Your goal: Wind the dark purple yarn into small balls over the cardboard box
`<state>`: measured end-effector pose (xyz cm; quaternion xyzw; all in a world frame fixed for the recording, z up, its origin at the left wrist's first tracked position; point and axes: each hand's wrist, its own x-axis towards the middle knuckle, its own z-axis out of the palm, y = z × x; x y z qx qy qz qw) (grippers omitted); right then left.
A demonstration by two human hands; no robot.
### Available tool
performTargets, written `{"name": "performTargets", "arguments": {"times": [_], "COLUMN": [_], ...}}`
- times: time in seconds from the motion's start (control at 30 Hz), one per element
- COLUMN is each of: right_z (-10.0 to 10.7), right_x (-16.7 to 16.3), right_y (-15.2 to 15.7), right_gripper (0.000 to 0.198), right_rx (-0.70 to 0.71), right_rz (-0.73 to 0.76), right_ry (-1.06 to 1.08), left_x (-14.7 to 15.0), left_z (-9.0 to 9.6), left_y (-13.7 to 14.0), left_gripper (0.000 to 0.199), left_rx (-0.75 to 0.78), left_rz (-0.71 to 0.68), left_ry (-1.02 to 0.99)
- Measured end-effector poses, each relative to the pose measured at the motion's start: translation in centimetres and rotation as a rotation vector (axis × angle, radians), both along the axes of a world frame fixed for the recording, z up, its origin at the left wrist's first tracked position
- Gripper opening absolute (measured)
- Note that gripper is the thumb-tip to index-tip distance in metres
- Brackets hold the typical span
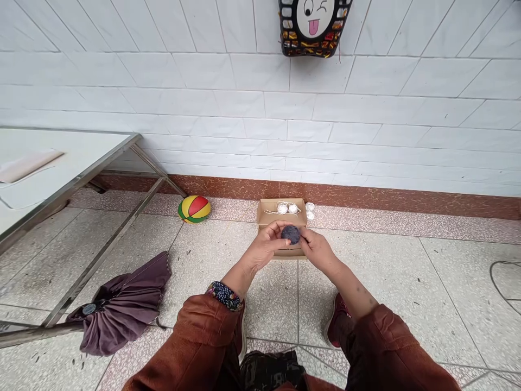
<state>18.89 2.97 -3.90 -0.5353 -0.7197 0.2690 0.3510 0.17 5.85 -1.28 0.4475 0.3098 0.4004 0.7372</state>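
Note:
A small dark grey ball of yarn [290, 234] is held up over an open cardboard box [261, 213] on the floor. My left hand [266, 244] curls around the ball's left side, thumb below and fingers above. On the other side, my right hand [317, 247] has its bent fingers closed against the ball's right edge; whether a loose strand lies between them is too small to see. Inside the far part of the box lie two white balls of string [287, 208] with loose white ends. More white balls [310, 210] sit on the floor just right of the box.
A striped ball [194, 209] rests by the wall. To the left stands a metal-framed table [93, 155], with a folded purple umbrella [128, 307] by its leg. A black basket [285, 24] hangs on the tiled wall. At far right a cable [494, 277] lies on the floor.

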Motion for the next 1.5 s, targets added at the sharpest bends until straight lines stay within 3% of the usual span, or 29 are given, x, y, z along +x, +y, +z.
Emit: {"name": "performTargets", "arguments": {"times": [0.13,0.27,0.37,0.47,0.6,0.73,0.9,1.07,1.2,1.3,1.4,1.5], "right_z": [0.5,2.2,3.3,3.6,3.0,1.9,0.1,-0.5,0.7,2.2,3.2,3.3], "right_x": [-0.8,-1.1,-0.6,0.2,0.9,0.8,0.4,-0.4,-0.8,-0.7,-0.1,0.5], "right_y": [-0.6,-1.2,-1.2,-0.9,-0.2,0.3,0.5,0.0,-0.6,-1.0,-1.0,-0.7], "right_gripper": [0.017,0.022,0.022,0.022,0.021,0.021,0.021,0.018,0.021,0.019,0.018,0.021], "right_rx": [0.012,0.045,0.063,0.105,0.128,0.079,-0.032,-0.051,-0.016,0.015,0.058,0.077], "right_rz": [0.143,0.276,0.231,0.09,-0.054,-0.116,-0.059,0.048,0.189,0.237,0.165,0.032], "right_ry": [-0.043,0.018,0.153,0.234,0.257,0.223,0.102,-0.016,-0.007,0.087,0.178,0.217], "left_x": [-0.1,-0.2,-0.3,-0.3,-0.1,0.0,-0.2,-0.4,-0.7,-0.9,-0.9,-0.7], "left_z": [-0.8,-1.4,-1.6,-1.5,-0.9,0.1,0.7,0.1,-0.8,-1.5,-1.9,-2.0], "left_y": [0.5,0.9,0.9,0.6,-0.1,-0.7,-0.8,0.1,1.2,1.5,1.3,0.8], "left_gripper": [0.041,0.039,0.04,0.045,0.062,0.071,0.067,0.043,0.034,0.035,0.04,0.056], "left_rx": [-0.006,0.125,0.174,0.167,0.195,0.156,-0.003,-0.163,-0.159,-0.031,0.121,0.162], "left_rz": [0.173,0.277,0.257,0.14,-0.087,-0.259,-0.178,0.04,0.207,0.234,0.168,0.004], "left_ry": [0.091,0.354,0.476,0.508,0.417,0.158,0.003,-0.087,0.046,0.254,0.439,0.458]}}
